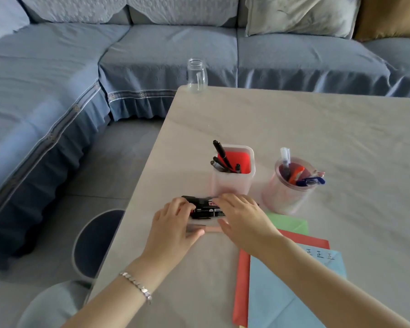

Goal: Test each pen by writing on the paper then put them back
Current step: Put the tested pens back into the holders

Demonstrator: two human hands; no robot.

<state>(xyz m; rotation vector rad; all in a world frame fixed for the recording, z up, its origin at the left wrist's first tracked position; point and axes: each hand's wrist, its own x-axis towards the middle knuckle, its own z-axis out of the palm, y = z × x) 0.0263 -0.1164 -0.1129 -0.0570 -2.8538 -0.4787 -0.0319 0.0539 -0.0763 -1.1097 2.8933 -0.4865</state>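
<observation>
A low clear tray (199, 227) lies on the table and holds black whiteboard markers (202, 207). My left hand (175, 223) rests on the tray's left end, fingers curled on the markers. My right hand (242, 216) covers the tray's right end, fingers spread over the markers. Behind stands a square cup (233, 183) with a red bottom and several black pens (221, 157). To its right, a round cup (287, 192) holds several coloured pens. A light blue paper (279, 297) with written marks lies near me on red (243, 287) and green (291, 223) sheets.
A clear glass jar (197, 75) stands at the table's far left corner. A blue sofa (81, 67) wraps around the back and left, with cushions (301, 15) at the right. A round blue stool (94, 240) sits beside the table's left edge (137, 183).
</observation>
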